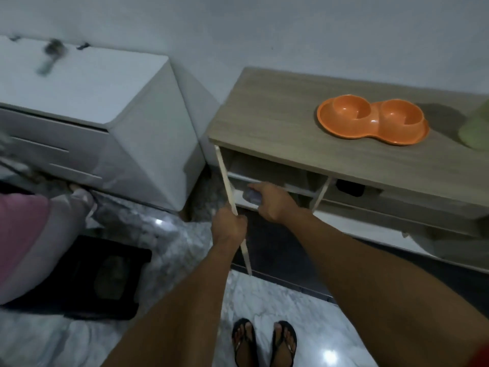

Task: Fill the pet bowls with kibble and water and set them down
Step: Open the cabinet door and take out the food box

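Observation:
An orange double pet bowl (pixel 373 119) sits empty on top of a low wooden cabinet (pixel 270 120), toward its right side. My left hand (pixel 229 227) grips the edge of the cabinet's open door (pixel 226 178), which swings out to the left. My right hand (pixel 272 201) reaches into the open compartment and closes around a small bluish-clear object (pixel 251 196) on the shelf; what it is stays unclear. No kibble or water shows.
A white drawer unit (pixel 105 123) stands left of the cabinet. A pale green object (pixel 476 128) sits at the cabinet top's right edge. A black crate (pixel 105 276) and pink-grey cushion (pixel 34 239) lie on the marble floor at left. My sandalled feet (pixel 264 343) stand below.

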`<state>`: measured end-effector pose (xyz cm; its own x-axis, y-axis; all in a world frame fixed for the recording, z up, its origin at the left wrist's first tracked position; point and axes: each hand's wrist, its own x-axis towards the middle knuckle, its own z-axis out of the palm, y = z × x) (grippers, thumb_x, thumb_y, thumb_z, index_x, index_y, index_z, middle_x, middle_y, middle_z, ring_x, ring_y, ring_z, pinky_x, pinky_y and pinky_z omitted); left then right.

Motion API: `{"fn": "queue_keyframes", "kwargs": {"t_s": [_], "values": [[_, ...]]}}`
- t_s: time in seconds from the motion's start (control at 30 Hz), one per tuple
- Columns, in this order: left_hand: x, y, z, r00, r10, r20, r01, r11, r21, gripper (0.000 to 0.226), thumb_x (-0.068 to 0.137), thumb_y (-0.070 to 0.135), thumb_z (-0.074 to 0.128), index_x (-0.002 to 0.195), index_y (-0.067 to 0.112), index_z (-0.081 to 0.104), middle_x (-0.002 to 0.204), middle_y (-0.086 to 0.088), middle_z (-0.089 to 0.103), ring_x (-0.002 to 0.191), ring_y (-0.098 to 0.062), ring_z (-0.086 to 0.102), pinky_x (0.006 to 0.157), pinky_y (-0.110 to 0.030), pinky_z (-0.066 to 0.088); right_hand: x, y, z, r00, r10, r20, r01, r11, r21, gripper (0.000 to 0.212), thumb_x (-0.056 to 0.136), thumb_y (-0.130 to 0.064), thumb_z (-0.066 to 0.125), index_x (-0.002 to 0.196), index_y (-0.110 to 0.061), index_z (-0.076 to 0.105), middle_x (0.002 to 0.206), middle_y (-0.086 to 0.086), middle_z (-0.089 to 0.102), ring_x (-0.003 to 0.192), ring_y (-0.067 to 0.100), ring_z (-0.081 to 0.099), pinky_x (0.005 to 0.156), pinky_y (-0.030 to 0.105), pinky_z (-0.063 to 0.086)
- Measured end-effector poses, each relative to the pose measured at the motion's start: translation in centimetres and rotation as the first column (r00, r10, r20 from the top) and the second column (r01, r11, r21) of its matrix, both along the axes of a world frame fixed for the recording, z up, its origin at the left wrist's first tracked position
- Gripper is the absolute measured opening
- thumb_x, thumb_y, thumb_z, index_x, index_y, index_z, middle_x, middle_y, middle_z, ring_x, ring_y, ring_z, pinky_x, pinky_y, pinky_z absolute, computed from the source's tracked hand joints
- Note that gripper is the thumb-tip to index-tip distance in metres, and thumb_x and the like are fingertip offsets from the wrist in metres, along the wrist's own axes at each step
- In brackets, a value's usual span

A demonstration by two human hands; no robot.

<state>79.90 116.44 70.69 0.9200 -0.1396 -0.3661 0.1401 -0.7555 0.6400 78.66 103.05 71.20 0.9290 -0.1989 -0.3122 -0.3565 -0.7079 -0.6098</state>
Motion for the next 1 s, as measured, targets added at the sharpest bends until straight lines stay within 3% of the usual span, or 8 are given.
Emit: {"fn": "queue_keyframes", "kwargs": {"t_s": [0.07,0.17,0.27,0.37,0.47,0.57,0.63,1.0], "values": [[0.2,2.7,0.1,0.998,-0.032,0.046,0.03,0.999,0.04,0.032,0.091,0.017,0.055,0.12,0.01,0.063,0.111,-0.015,0.069,0.104,-0.031,0.065,0.088,-0.036,0.054,1.6,2.6,0.6,0.969,0.244,0.025,-0.238,0.96,-0.145,0.074,0.086,-0.002,0.062,0.151,-0.019,0.033,0.157,0.007,0.032,0.142,0.028,0.034,0.115,0.036,0.03],[0.8,6.4,0.1,0.991,-0.092,0.102,0.077,0.987,0.14,0.031,0.096,0.019,0.049,0.122,0.009,0.061,0.117,-0.013,0.067,0.111,-0.03,0.063,0.093,-0.032,0.047,3.5,6.1,0.5,0.887,0.457,-0.066,-0.452,0.827,-0.334,0.086,0.087,-0.012,0.064,0.156,-0.029,0.015,0.165,-0.003,0.005,0.146,0.033,0.022,0.114,0.052,0.03],[1.7,9.4,0.2,0.983,-0.073,0.17,0.049,0.989,0.139,0.033,0.1,0.015,0.042,0.129,0.009,0.056,0.121,-0.013,0.064,0.111,-0.03,0.06,0.079,-0.021,0.042,5.0,8.6,0.2,0.826,0.536,-0.177,-0.56,0.744,-0.364,0.081,0.094,-0.014,0.056,0.157,-0.025,0.006,0.165,-0.003,-0.008,0.149,0.035,0.012,0.116,0.058,0.023],[2.6,11.8,-0.9,0.976,-0.005,0.217,-0.007,0.998,0.056,0.034,0.101,0.016,0.038,0.127,0.008,0.058,0.123,-0.015,0.063,0.114,-0.033,0.056,0.085,-0.024,0.044,6.4,10.3,0.2,0.816,0.538,-0.212,-0.576,0.721,-0.386,0.084,0.095,-0.012,0.052,0.157,-0.021,-0.004,0.164,0.0,-0.014,0.151,0.031,0.0,0.118,0.061,0.012],[3.5,14.1,-1.8,0.968,-0.098,0.232,0.045,0.973,0.226,0.038,0.103,0.012,0.032,0.137,0.005,0.049,0.135,-0.014,0.053,0.123,-0.029,0.048,0.093,-0.023,0.035,8.3,11.7,-0.3,0.807,0.537,-0.245,-0.589,0.701,-0.402,0.085,0.095,-0.006,0.047,0.156,-0.019,-0.01,0.163,-0.001,-0.019,0.151,0.03,-0.008,0.118,0.062,0.004],[5.0,15.3,-1.7,0.928,-0.242,0.284,0.085,0.878,0.471,0.054,0.098,0.005,0.042,0.149,0.003,0.026,0.147,-0.014,0.037,0.137,-0.028,0.033,0.112,-0.037,0.032,9.9,12.7,-0.7,0.816,0.524,-0.245,-0.576,0.708,-0.408,0.086,0.094,-0.004,0.045,0.155,-0.02,-0.013,0.162,-0.002,-0.021,0.151,0.031,-0.01,0.116,0.061,0.001],[6.0,15.9,-1.6,0.92,-0.29,0.262,0.112,0.838,0.534,0.063,0.095,0.002,0.045,0.151,0.002,0.018,0.153,-0.015,0.028,0.144,-0.029,0.023,0.116,-0.041,0.027,10.6,13.4,-0.9,0.821,0.516,-0.244,-0.57,0.718,-0.4,0.089,0.093,-0.005,0.048,0.155,-0.02,-0.014,0.162,-0.001,-0.022,0.151,0.03,-0.01,0.116,0.061,0.001],[6.7,16.8,-1.4,0.911,-0.37,0.183,0.202,0.787,0.583,0.075,0.093,-0.003,0.047,0.154,0.0,0.004,0.161,-0.019,0.006,0.15,-0.032,0.005,0.122,-0.041,0.014,11.0,14.1,-0.9,0.842,0.483,-0.241,-0.54,0.743,-0.395,0.093,0.091,-0.007,0.053,0.155,-0.021,-0.013,0.163,-0.002,-0.02,0.151,0.031,-0.008,0.113,0.067,0.002]]}}
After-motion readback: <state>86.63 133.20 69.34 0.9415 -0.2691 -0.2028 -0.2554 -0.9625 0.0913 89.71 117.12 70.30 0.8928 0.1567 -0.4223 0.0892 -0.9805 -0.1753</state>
